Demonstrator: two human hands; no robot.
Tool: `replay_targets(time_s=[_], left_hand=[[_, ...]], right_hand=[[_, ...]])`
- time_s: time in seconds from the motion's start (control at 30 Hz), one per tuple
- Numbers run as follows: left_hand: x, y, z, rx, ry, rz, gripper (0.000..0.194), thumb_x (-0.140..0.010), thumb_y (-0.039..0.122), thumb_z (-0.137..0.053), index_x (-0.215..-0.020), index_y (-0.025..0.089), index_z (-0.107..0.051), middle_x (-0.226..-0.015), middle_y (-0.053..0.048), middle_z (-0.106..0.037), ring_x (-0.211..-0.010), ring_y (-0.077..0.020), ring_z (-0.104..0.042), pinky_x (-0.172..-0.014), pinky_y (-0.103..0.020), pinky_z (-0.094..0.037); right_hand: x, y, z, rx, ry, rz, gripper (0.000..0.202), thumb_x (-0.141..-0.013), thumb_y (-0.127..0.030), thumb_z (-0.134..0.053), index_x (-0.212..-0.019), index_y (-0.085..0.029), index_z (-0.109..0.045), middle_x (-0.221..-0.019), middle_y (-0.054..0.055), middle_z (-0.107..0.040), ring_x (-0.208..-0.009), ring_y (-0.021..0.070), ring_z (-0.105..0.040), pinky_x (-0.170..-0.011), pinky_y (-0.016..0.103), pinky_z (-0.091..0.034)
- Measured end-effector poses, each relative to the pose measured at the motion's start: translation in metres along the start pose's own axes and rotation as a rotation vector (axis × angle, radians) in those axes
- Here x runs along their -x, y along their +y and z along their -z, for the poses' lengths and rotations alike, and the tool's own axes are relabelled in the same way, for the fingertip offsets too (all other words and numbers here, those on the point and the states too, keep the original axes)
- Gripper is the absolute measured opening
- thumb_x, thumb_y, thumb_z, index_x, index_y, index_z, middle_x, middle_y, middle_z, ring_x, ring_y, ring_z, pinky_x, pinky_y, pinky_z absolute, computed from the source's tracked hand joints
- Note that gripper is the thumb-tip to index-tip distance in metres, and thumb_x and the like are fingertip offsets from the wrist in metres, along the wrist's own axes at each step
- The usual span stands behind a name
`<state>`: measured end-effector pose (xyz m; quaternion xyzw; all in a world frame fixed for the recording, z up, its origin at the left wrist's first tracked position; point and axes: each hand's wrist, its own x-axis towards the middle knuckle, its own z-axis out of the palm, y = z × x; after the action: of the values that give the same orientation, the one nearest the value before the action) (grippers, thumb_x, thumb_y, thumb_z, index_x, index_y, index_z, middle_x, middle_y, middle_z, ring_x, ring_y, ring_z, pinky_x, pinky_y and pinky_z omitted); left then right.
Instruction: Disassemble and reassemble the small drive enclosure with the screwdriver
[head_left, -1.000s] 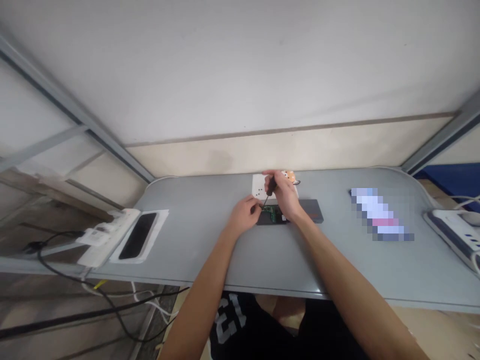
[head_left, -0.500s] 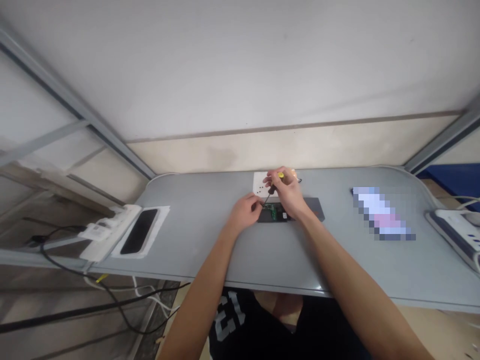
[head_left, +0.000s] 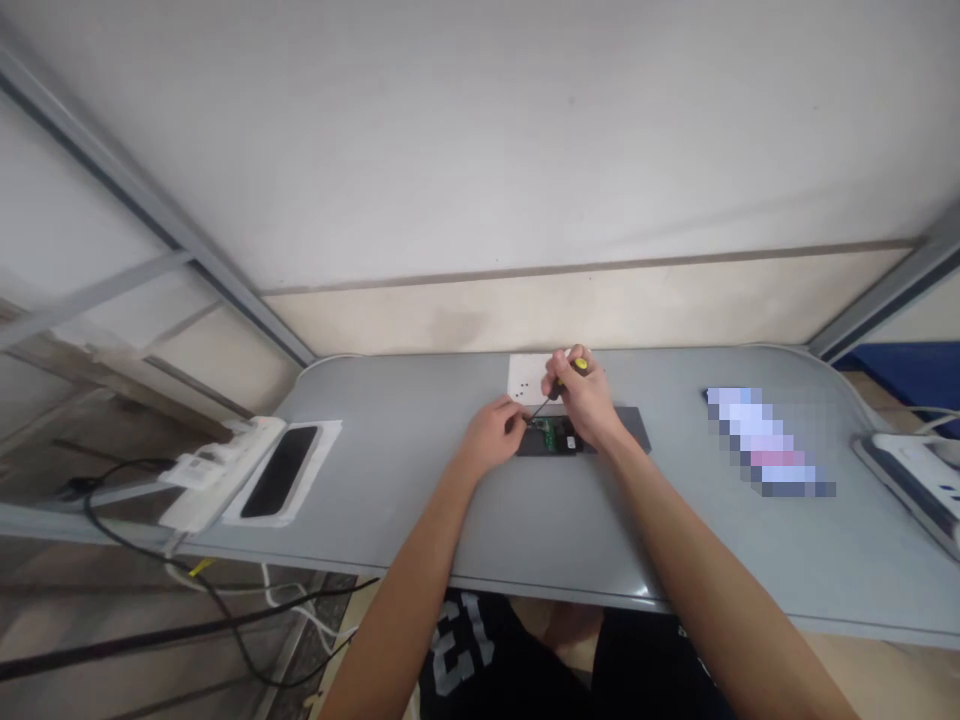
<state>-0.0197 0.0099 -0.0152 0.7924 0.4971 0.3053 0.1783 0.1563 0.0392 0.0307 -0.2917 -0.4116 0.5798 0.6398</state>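
Observation:
My right hand [head_left: 587,398] is closed around a screwdriver [head_left: 558,388] with a black and yellow handle. Its thin shaft slants down to the left, toward the left end of a dark flat device [head_left: 636,428]. A green circuit board [head_left: 550,434] shows in the device's open middle. At that left end rests my left hand [head_left: 495,432], fingers curled near the screwdriver's tip; whatever they pinch is too small to make out. Behind the device lies a white sheet [head_left: 523,378] with several small dark dots or screws on it, partly covered by my right hand.
On the left, a black phone [head_left: 280,472] lies on white paper beside a white power strip [head_left: 251,440] with cables. A blurred, pixelated object [head_left: 769,440] lies on the right. Near the right edge is a white and dark device [head_left: 911,480]. A wall rises behind the table [head_left: 375,500].
The screwdriver handle has tilted further to the right with my right hand, and its shaft lies more slanted. The whole view has shifted slightly, so the table appears lower.

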Motion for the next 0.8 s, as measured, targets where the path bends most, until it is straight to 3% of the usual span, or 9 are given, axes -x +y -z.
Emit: replay_targets(time_s=[0.1,0.2,0.3,0.4,0.5,0.63,0.8], left_hand=[[0.0,0.001,0.0,-0.01,-0.006,0.013,0.023,-0.092,0.011,-0.052,-0.098,0.021,-0.071,-0.097,-0.003,-0.069,-0.08,-0.0151,-0.063,-0.077,-0.027,-0.049],[0.0,0.001,0.001,-0.013,-0.003,0.02,0.021,-0.092,0.012,-0.052,-0.095,0.021,-0.071,-0.093,-0.003,-0.068,-0.079,-0.015,-0.062,-0.076,-0.027,-0.049],[-0.001,0.001,0.001,-0.009,-0.008,0.011,0.022,-0.092,0.012,-0.053,-0.094,0.021,-0.072,-0.095,-0.003,-0.068,-0.08,-0.0154,-0.062,-0.077,-0.027,-0.049],[0.0,0.002,0.002,-0.012,-0.017,0.015,0.023,-0.091,0.012,-0.052,-0.095,0.021,-0.073,-0.095,-0.003,-0.068,-0.078,-0.0153,-0.062,-0.076,-0.027,-0.05],[0.0,0.002,0.003,-0.002,-0.021,0.011,0.024,-0.092,0.012,-0.051,-0.096,0.021,-0.073,-0.096,-0.003,-0.069,-0.08,-0.0154,-0.063,-0.077,-0.027,-0.05],[0.0,0.002,0.003,-0.006,-0.016,0.018,0.024,-0.092,0.012,-0.052,-0.098,0.022,-0.073,-0.1,-0.004,-0.07,-0.086,-0.0165,-0.065,-0.08,-0.028,-0.052],[0.001,0.003,0.008,0.005,-0.059,0.029,0.026,-0.095,0.016,-0.051,-0.101,0.023,-0.075,-0.102,-0.004,-0.07,-0.085,-0.0165,-0.065,-0.082,-0.029,-0.052]], right_hand=[[-0.001,0.001,0.001,0.055,0.006,0.044,0.046,-0.083,-0.065,-0.07,-0.086,-0.027,-0.046,-0.059,-0.01,-0.039,-0.049,0.0099,-0.04,-0.05,0.026,-0.036],[-0.002,-0.001,0.001,0.05,-0.051,0.034,0.046,-0.092,-0.071,-0.052,-0.102,-0.027,-0.059,-0.07,-0.004,-0.049,-0.058,0.0127,-0.05,-0.056,0.028,-0.043],[-0.002,-0.001,0.002,0.08,-0.067,0.018,0.041,-0.089,-0.065,-0.061,-0.091,-0.025,-0.06,-0.078,-0.001,-0.057,-0.07,0.0146,-0.059,-0.065,0.029,-0.048],[-0.001,0.002,0.006,0.206,-0.006,0.051,0.042,-0.086,-0.061,-0.069,-0.079,-0.024,-0.05,-0.068,-0.003,-0.057,-0.064,0.0135,-0.057,-0.064,0.028,-0.047],[-0.002,0.007,0.009,0.389,0.092,0.134,0.039,-0.09,-0.061,-0.063,-0.086,-0.023,-0.053,-0.063,-0.005,-0.055,-0.058,0.0132,-0.053,-0.06,0.028,-0.045],[-0.003,0.008,0.009,0.54,0.073,0.228,0.038,-0.097,-0.059,-0.053,-0.097,-0.022,-0.063,-0.077,-0.001,-0.062,-0.064,0.0134,-0.057,-0.065,0.029,-0.046],[0.0,-0.023,0.006,0.273,0.137,0.293,0.032,-0.099,-0.056,-0.051,-0.101,-0.025,-0.061,-0.091,0.003,-0.067,-0.074,0.0154,-0.062,-0.068,0.031,-0.049]])
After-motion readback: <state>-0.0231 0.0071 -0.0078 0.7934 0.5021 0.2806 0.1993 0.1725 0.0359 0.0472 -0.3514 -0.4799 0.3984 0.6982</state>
